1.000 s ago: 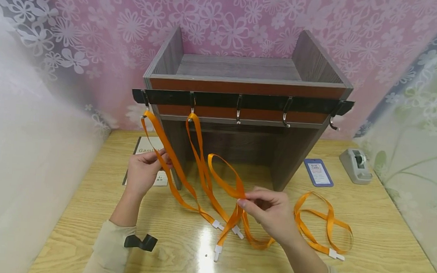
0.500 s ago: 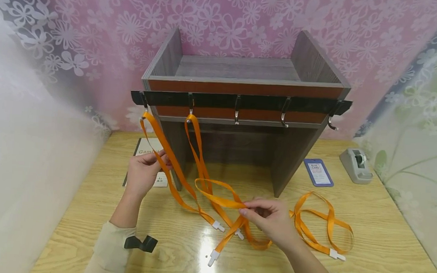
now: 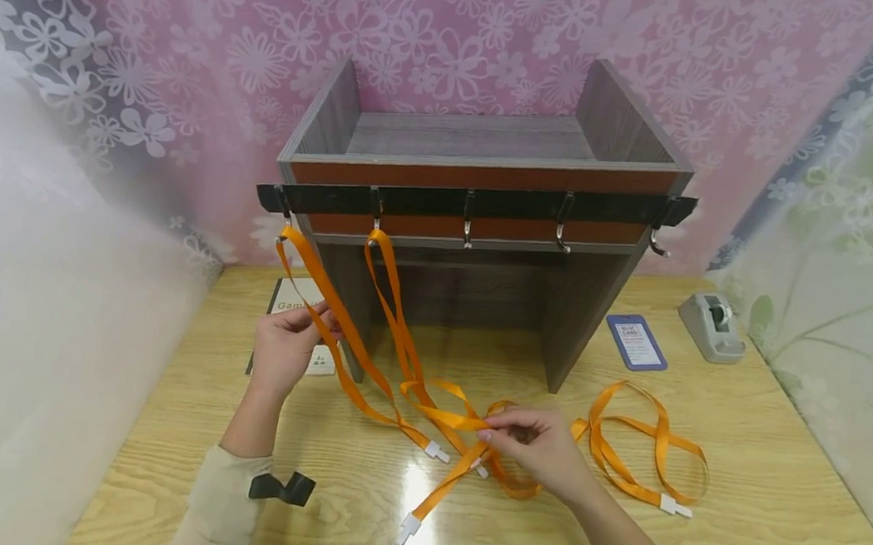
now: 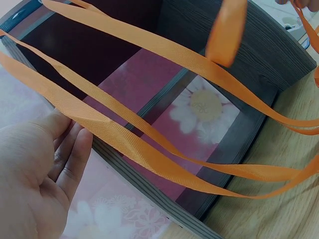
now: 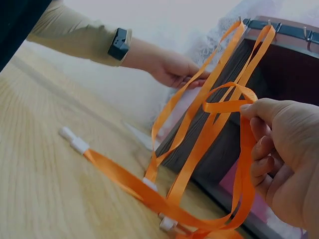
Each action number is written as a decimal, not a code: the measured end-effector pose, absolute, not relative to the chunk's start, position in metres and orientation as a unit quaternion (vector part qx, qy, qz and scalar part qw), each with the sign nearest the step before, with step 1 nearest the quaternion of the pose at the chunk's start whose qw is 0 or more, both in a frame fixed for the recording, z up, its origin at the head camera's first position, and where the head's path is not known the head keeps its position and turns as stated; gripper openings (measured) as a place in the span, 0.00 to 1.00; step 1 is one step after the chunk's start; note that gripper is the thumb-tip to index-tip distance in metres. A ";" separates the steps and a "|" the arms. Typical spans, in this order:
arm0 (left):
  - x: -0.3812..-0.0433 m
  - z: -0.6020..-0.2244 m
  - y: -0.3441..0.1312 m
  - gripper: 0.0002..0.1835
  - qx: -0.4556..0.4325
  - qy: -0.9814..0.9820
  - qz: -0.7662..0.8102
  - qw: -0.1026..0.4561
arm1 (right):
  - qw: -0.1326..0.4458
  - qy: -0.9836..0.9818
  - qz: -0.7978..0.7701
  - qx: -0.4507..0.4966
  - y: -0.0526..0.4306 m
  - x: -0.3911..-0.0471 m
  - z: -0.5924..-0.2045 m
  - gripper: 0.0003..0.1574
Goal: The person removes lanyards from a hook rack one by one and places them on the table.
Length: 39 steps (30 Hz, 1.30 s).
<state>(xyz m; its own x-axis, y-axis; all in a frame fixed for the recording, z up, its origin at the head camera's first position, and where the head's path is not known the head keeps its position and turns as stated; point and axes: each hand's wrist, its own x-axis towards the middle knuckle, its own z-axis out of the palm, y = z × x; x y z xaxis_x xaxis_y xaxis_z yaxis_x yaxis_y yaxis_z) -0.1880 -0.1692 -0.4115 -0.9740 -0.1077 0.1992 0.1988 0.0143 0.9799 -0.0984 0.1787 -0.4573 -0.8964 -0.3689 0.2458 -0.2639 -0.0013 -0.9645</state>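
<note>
Two orange lanyards hang from the two leftmost hooks of a black hook rail [image 3: 426,203]. My left hand [image 3: 282,351] pinches one strap of the leftmost lanyard [image 4: 124,142] at its edge; part of the fingertips is hidden by the strap. To its right hangs the second lanyard [image 3: 400,329], its white clip low near the table. My right hand [image 5: 289,144] pinches a third lanyard [image 3: 450,419] between thumb and fingers, with a small loop sticking out to the left. That lanyard's white clip [image 3: 409,528] lies toward the front, and its strap bunches near the hand.
Behind stands a grey wooden shelf [image 3: 475,137], with three bare hooks on the right of the rail. Another orange lanyard [image 3: 659,440] lies at right, near a blue card holder [image 3: 636,343] and a tape dispenser [image 3: 712,327]. A booklet [image 3: 293,293] lies behind my left hand.
My right hand has moved slightly down toward the table with the third lanyard; its loop has sunk and its clip has swung left and forward. My left hand stays in place.
</note>
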 end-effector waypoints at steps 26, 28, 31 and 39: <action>-0.189 -0.412 -0.170 0.16 -0.043 -0.717 -0.687 0.112 | 0.132 0.754 -0.624 -0.158 0.180 -0.098 -0.481 0.13; -0.190 -0.413 -0.170 0.16 -0.047 -0.717 -0.686 0.114 | 0.137 0.757 -0.619 -0.158 0.180 -0.099 -0.482 0.15; -0.190 -0.413 -0.171 0.17 -0.051 -0.717 -0.686 0.116 | 0.141 0.762 -0.613 -0.158 0.180 -0.099 -0.483 0.18; -0.190 -0.413 -0.171 0.17 -0.051 -0.717 -0.685 0.115 | 0.149 0.758 -0.616 -0.155 0.178 -0.101 -0.485 0.20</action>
<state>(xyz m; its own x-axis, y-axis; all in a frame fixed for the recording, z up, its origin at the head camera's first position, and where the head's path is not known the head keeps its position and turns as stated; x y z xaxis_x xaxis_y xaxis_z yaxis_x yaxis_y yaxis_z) -0.1898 -0.1714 -0.4129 -0.9682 -0.0854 0.2350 0.2309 0.0552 0.9714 -0.1010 0.1779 -0.4847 -0.9076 -0.4183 -0.0357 -0.0505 0.1931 -0.9799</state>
